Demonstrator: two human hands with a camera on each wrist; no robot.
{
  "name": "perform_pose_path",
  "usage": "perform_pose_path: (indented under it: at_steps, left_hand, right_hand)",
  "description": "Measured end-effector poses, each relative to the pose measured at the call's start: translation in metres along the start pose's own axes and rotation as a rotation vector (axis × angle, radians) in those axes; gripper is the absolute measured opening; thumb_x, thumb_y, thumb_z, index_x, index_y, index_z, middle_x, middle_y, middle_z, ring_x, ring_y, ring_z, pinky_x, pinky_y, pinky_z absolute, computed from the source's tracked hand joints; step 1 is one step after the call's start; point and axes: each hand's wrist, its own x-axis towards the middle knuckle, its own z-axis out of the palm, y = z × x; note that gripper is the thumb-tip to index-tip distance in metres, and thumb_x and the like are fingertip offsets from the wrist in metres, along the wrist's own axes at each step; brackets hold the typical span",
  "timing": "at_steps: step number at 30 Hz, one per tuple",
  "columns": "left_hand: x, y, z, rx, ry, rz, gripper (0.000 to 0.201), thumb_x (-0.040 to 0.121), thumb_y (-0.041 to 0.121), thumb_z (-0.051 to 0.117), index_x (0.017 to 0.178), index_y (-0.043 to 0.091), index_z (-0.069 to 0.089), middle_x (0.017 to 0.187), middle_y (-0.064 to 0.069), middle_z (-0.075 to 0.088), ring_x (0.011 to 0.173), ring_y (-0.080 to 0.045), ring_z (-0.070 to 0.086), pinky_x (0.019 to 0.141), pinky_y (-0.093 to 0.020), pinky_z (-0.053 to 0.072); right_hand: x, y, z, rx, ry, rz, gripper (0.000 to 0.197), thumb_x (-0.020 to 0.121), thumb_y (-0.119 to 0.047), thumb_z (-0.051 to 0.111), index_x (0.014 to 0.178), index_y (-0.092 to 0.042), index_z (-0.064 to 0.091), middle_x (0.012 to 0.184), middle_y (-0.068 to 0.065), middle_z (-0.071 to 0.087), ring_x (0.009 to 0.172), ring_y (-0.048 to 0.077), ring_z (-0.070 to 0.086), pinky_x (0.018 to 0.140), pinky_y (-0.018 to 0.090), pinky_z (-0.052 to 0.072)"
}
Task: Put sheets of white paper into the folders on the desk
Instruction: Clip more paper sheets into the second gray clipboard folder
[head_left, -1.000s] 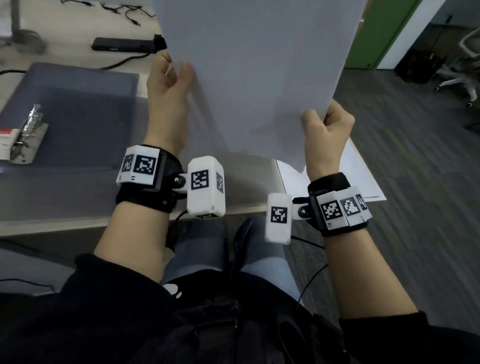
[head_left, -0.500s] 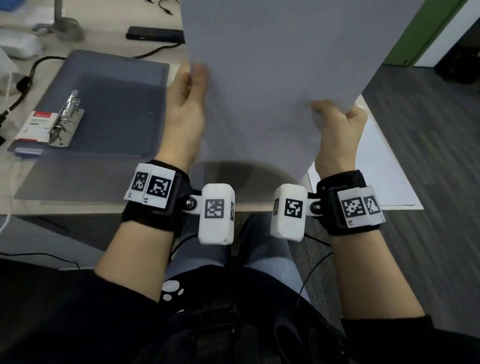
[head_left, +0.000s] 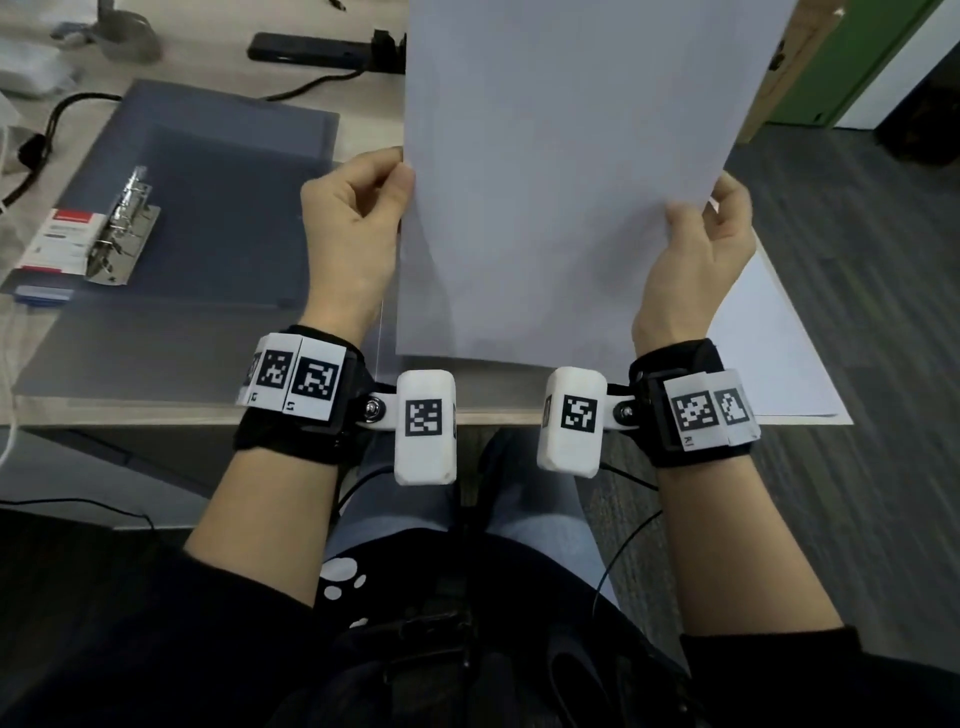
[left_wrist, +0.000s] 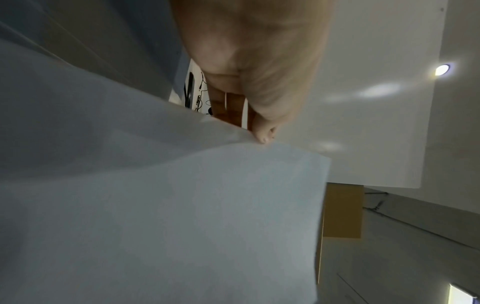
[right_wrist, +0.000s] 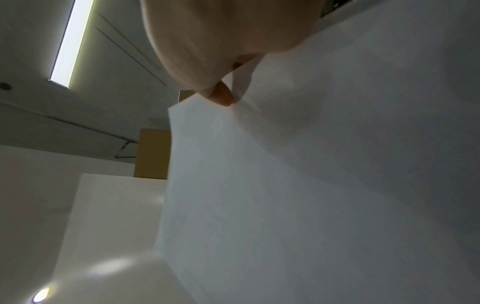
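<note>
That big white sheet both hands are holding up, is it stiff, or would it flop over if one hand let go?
Probably floppy. The white sheet looks thin and bows into soft waves near the left hand in the left wrist view. It likely weighs little, since a light pinch from each hand, the right hand included, keeps it upright. Released on one side, it would probably droop.

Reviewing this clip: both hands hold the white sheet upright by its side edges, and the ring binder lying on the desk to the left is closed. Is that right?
Not quite. The left hand and right hand do hold the white sheet upright by its side edges, but the ring binder on the desk lies open, its metal rings exposed. The head view shows this.
</note>
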Motion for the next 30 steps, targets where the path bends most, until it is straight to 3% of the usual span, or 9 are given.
perform_pose_path:
  at_steps: [2,4,6,8,11,19,22,26,30]
  left_hand:
    - [-0.001,-0.002,-0.002,0.02,0.013,-0.015,0.021,0.089,0.007,0.056,0.104,0.017,0.069,0.097,0.004,0.071,0.093,-0.012,0.069,0.089,-0.038,0.056]
    - [0.0,-0.01,-0.004,0.045,0.012,-0.076,0.026,0.088,0.004,0.056,0.109,0.013,0.068,0.097,0.004,0.072,0.091,-0.011,0.068,0.089,-0.037,0.056]
    - [0.002,-0.021,-0.006,0.093,-0.002,-0.175,0.03,0.087,0.002,0.058,0.114,0.011,0.067,0.086,0.012,0.073,0.086,-0.01,0.066,0.093,-0.039,0.054]
    - [0.002,-0.034,-0.008,0.164,-0.025,-0.257,0.031,0.085,0.003,0.06,0.113,0.013,0.067,0.072,0.013,0.071,0.082,-0.012,0.065,0.095,-0.043,0.052]
    - [-0.001,-0.047,-0.009,0.244,-0.04,-0.342,0.029,0.083,0.006,0.062,0.11,0.013,0.069,0.076,0.006,0.071,0.085,-0.016,0.069,0.093,-0.041,0.053]
    - [-0.001,-0.067,-0.009,0.355,-0.055,-0.47,0.031,0.08,0.006,0.062,0.11,0.012,0.069,0.087,-0.004,0.07,0.093,-0.021,0.068,0.094,-0.04,0.053]
    - [-0.001,-0.067,-0.006,0.387,-0.066,-0.451,0.032,0.081,0.004,0.058,0.109,0.014,0.07,0.076,-0.005,0.066,0.085,-0.025,0.066,0.095,-0.038,0.052]
    - [-0.005,-0.065,-0.005,0.41,-0.077,-0.403,0.033,0.083,0.002,0.054,0.109,0.015,0.07,0.073,-0.013,0.066,0.073,-0.018,0.054,0.1,-0.036,0.049]
    - [-0.005,-0.062,-0.007,0.362,-0.077,-0.394,0.033,0.084,0.004,0.055,0.111,0.017,0.069,0.082,-0.009,0.073,0.087,-0.02,0.069,0.096,-0.037,0.052]
  right_hand:
    - [0.003,0.006,0.0,-0.049,0.005,-0.013,0.034,0.08,0.008,0.045,0.102,-0.016,0.055,0.094,0.007,0.063,0.087,0.013,0.06,0.074,0.019,0.049]
    - [0.007,0.014,-0.001,-0.145,-0.009,0.007,0.04,0.08,0.009,0.042,0.109,-0.016,0.052,0.087,-0.003,0.061,0.077,-0.003,0.058,0.068,0.012,0.046]
    - [0.011,0.027,-0.002,-0.281,-0.022,0.052,0.043,0.08,0.009,0.041,0.115,-0.011,0.054,0.084,-0.01,0.057,0.069,-0.012,0.056,0.065,0.013,0.046]
    - [0.012,0.042,-0.002,-0.42,-0.04,0.102,0.045,0.08,0.007,0.041,0.118,-0.01,0.058,0.088,-0.008,0.059,0.08,-0.004,0.058,0.076,0.024,0.051]
    - [0.01,0.059,-0.005,-0.546,-0.071,0.164,0.044,0.08,0.004,0.043,0.117,-0.011,0.06,0.099,0.002,0.062,0.094,0.018,0.059,0.088,0.036,0.051]
    - [0.01,0.081,-0.012,-0.675,-0.157,0.298,0.042,0.085,0.004,0.043,0.121,-0.007,0.062,0.119,0.012,0.064,0.1,0.018,0.056,0.086,0.019,0.041]
    - [0.013,0.083,-0.011,-0.708,-0.18,0.326,0.041,0.086,0.002,0.044,0.123,-0.008,0.061,0.121,0.011,0.064,0.111,0.024,0.059,0.084,0.017,0.04]
    - [0.017,0.083,-0.008,-0.723,-0.197,0.339,0.043,0.086,0.003,0.043,0.125,-0.007,0.06,0.123,0.011,0.063,0.114,0.023,0.058,0.086,0.017,0.041]
    - [0.017,0.083,-0.01,-0.702,-0.196,0.322,0.044,0.086,0.004,0.042,0.123,-0.008,0.061,0.12,0.01,0.064,0.105,0.021,0.058,0.084,0.016,0.04]
